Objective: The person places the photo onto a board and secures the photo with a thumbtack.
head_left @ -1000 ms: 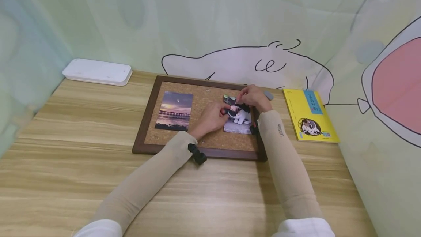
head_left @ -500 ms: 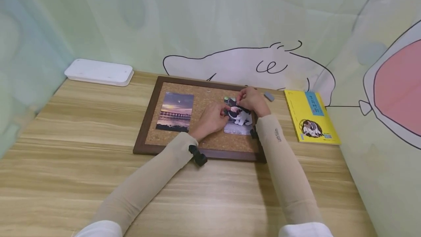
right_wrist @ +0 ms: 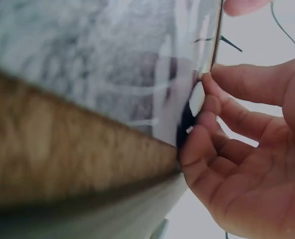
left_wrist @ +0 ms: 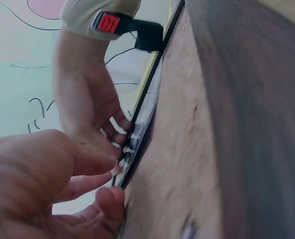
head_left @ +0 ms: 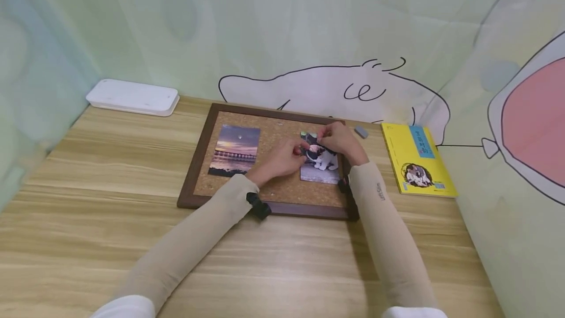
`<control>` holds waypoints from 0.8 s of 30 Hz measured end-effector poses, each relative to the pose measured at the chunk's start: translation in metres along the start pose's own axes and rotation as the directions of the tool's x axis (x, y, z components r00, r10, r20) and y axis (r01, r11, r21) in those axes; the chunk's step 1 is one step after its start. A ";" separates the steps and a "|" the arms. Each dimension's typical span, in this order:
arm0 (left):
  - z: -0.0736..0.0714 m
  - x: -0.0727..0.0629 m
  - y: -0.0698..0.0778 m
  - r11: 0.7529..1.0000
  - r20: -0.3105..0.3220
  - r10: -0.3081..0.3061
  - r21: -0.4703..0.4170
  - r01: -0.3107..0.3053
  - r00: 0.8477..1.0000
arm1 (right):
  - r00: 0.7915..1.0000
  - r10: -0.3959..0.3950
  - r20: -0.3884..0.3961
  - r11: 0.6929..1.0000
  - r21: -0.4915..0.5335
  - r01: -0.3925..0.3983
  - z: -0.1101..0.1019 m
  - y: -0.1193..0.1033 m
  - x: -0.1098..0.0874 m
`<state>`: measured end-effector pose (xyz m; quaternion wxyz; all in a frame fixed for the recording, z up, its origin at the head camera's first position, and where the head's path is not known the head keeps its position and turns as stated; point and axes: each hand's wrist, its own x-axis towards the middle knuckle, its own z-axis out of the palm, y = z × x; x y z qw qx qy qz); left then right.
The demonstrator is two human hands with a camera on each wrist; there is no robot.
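Observation:
In the head view a framed corkboard point(head_left: 273, 195) lies on the table. At its right half is a photo point(head_left: 319, 174) of a small black-and-white animal. My left hand point(head_left: 282, 158) reaches its left edge with bent fingers, thumb and fingertips closing on that edge. Over the photo's upper part, the right hand point(head_left: 342, 141) pinches what looks like a small pale pushpin point(right_wrist: 206, 75), mostly hidden by the fingertips. A sunset pier photo point(head_left: 236, 144) is fixed on the board's left half, a pin point(head_left: 240, 137) near its top.
A white flat case point(head_left: 132, 97) sits at the table's back left. A yellow book point(head_left: 417, 158) lies right of the board, and a small grey block point(head_left: 361, 132) is just behind the board's right corner. A printed fabric wall point(head_left: 282, 23) rises behind the table.
The right hand has lowered slightly over the animal photo, its fingertips still together. The left hand stays at the photo's left edge, its wrist shifted a little left.

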<state>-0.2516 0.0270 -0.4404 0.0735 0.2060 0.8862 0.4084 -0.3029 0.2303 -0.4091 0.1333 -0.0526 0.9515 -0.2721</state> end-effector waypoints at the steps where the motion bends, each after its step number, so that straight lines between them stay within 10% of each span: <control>1: -0.003 -0.002 -0.002 1.000 0.007 0.002 -0.009 -0.002 1.000 | 1.000 -0.006 0.012 1.000 0.002 0.006 -0.001 0.000 -0.002; 8: -0.045 -0.024 -0.020 0.997 -0.059 -0.019 0.080 0.024 0.998 | 0.981 -0.164 0.105 0.983 -0.071 0.172 -0.010 0.007 -0.019; 14: -0.075 -0.048 -0.036 0.984 -0.070 0.011 0.176 0.002 0.998 | 0.927 -0.333 0.172 0.903 -0.225 0.366 -0.021 0.017 -0.036; 24: -0.097 -0.078 -0.053 0.930 -0.052 0.038 0.368 -0.016 0.998 | 0.938 -0.283 0.200 0.882 -0.330 0.336 -0.021 0.028 -0.068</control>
